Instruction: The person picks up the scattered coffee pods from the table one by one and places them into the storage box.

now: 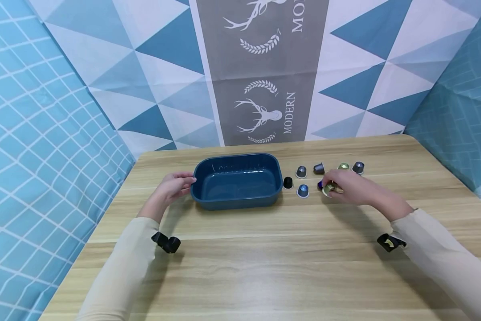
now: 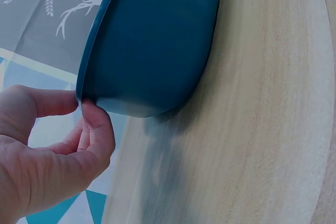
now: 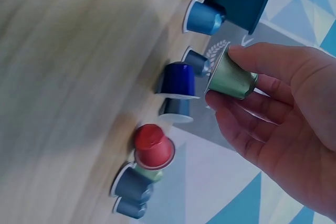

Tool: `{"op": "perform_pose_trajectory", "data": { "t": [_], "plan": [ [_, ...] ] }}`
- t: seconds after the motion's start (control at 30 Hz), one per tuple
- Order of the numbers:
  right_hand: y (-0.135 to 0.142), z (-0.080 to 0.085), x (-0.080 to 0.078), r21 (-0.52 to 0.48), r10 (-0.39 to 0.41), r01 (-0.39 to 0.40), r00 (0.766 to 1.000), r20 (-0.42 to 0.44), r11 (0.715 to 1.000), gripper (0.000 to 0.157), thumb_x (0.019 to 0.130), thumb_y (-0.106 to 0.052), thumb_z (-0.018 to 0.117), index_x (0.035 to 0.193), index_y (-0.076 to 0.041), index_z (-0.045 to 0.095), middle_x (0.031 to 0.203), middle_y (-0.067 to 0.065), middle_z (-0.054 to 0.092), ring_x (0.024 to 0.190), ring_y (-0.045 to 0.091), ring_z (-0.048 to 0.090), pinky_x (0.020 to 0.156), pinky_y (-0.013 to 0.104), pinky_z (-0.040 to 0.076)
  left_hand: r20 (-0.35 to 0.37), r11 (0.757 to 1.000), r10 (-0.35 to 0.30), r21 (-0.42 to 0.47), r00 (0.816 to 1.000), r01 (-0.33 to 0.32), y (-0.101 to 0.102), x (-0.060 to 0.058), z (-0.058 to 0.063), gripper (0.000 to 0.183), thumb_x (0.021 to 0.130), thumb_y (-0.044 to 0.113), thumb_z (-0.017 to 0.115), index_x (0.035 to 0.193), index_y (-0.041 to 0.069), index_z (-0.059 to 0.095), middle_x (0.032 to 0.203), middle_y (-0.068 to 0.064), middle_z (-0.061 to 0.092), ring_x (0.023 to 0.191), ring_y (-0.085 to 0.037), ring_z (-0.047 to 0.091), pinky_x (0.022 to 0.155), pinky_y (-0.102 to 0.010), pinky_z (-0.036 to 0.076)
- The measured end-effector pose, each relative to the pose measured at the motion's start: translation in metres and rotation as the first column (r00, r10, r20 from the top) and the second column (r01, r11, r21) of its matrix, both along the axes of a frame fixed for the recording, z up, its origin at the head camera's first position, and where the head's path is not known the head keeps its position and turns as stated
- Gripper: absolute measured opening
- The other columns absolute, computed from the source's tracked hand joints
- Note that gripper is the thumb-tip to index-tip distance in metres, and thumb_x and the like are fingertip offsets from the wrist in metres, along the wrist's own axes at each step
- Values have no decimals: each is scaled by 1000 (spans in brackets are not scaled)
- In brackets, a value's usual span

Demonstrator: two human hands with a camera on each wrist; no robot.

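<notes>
My left hand (image 1: 172,186) pinches the left end of the dark blue plastic basin (image 1: 236,203), thumb and index finger on its rim in the left wrist view. Inside, only its bare floor shows. My right hand (image 1: 354,185) holds a green coffee capsule (image 3: 232,74) between thumb and fingers, raised off the table in the right wrist view. Close by stand a dark blue capsule (image 3: 178,79) and a red capsule (image 3: 152,144); the red one is hidden behind my hand in the head view. A light blue capsule (image 1: 302,191) stands left of that hand.
Beside the basin's right end is a black capsule (image 1: 288,183). Several others lie behind my right hand, among them a grey one (image 1: 318,168) and a pale green one (image 1: 343,166). The wooden table (image 1: 240,263) meets a patterned cloth wall (image 1: 260,67) at the back.
</notes>
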State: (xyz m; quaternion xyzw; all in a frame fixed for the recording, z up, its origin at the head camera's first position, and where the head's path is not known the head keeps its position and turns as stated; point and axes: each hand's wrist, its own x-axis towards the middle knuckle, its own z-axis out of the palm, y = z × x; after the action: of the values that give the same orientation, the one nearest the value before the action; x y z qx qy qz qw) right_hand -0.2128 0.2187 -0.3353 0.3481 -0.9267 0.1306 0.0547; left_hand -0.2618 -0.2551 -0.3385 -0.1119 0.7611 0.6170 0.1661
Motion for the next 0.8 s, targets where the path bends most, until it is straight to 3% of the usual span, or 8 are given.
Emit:
{"op": "perform_pose_trajectory", "data": {
  "t": [0.13, 0.4, 0.8],
  "plan": [
    [-6, 6, -2, 7, -8, 8, 1000, 14, 1000, 16, 80, -2, 73, 95, -2, 67, 91, 6, 67, 74, 10, 56, 63, 26, 48, 1, 1000, 0, -5, 1000, 0, 1, 0, 0, 50, 97, 13, 54, 142, -1, 38, 118, -4, 49, 96, -11, 52, 74, -13, 52],
    [-22, 23, -10, 6, -12, 12, 999, 50, 1000, 10, 83, -1, 70, 91, -5, 64, 87, 3, 63, 77, 12, 57, 68, 32, 50, 8, 1000, 2, -24, 1000, -2, -1, 0, 0, 52, 98, 15, 53, 146, 2, 35, 134, -10, 45, 111, -17, 50, 74, -12, 51],
    [-39, 32, -15, 24, -24, 22, 997, 79, 999, 10, 85, -3, 68, 95, -4, 65, 90, 6, 64, 78, 14, 56, 72, 32, 52, 6, 1000, -14, -26, 1000, 14, 1, 2, -1, 52, 98, 14, 53, 145, 1, 35, 135, -11, 44, 103, -13, 52, 75, -13, 52]
  ]
}}
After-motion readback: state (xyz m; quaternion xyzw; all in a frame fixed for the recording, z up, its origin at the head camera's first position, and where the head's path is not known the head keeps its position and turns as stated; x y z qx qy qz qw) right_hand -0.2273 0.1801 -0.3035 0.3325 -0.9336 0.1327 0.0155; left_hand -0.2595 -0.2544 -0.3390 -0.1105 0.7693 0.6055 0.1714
